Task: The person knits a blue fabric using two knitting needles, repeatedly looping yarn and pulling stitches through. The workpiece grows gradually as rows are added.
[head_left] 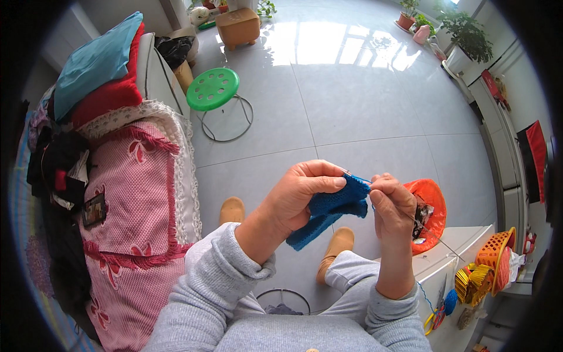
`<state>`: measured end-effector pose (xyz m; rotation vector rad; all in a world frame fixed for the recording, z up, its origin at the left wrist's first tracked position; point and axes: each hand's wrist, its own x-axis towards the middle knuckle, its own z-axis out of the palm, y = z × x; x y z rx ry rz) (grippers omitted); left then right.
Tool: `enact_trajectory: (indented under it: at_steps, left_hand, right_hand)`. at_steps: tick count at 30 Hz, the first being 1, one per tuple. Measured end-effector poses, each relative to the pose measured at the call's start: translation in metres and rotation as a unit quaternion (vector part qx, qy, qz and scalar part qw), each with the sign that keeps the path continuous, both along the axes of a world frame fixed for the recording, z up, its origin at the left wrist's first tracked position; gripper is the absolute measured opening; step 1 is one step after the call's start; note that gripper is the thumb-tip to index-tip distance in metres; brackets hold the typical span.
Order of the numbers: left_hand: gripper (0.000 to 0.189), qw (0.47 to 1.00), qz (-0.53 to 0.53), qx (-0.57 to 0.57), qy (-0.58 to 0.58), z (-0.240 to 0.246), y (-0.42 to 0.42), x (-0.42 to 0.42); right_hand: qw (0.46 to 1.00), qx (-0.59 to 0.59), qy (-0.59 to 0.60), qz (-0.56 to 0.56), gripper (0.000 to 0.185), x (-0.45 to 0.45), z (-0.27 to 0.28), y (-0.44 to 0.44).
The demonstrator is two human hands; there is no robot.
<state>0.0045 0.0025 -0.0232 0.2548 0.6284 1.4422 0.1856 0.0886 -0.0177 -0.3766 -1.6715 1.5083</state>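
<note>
Blue knitted fabric (pixel 336 198) hangs between both hands, its lower end folded and dangling. My left hand (pixel 308 185) grips its upper left part, thumb on top, with the tip of a thin knitting needle (pixel 346 172) showing at the top edge. Close against the fabric's right corner, my right hand (pixel 393 202) pinches a needle and blue yarn; a thin needle shaft (pixel 442 242) sticks out below it towards the lower right. A ball of blue yarn (pixel 450 301) lies on the white table at the right, and its strand runs beside scissors (pixel 435 320) with red and yellow handles.
An orange-red bag-lined bin (pixel 433 193) stands beyond my right hand. The white table (pixel 466 235) holds an orange basket (pixel 488 251) and gold ribbon-like material (pixel 477 281). A sofa with a pink cover (pixel 132 185) and a phone (pixel 94 210) is at left; a green stool (pixel 213 89) stands ahead.
</note>
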Motion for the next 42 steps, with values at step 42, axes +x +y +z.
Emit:
enact_trajectory:
  at_steps: [42]
  left_hand:
    - [0.008, 0.987, 0.069, 0.014, 0.145, -0.011, 0.003, 0.02]
  right_hand:
    - [0.922, 0.277, -0.249, -0.104, 0.066, -0.006, 0.001, -0.004]
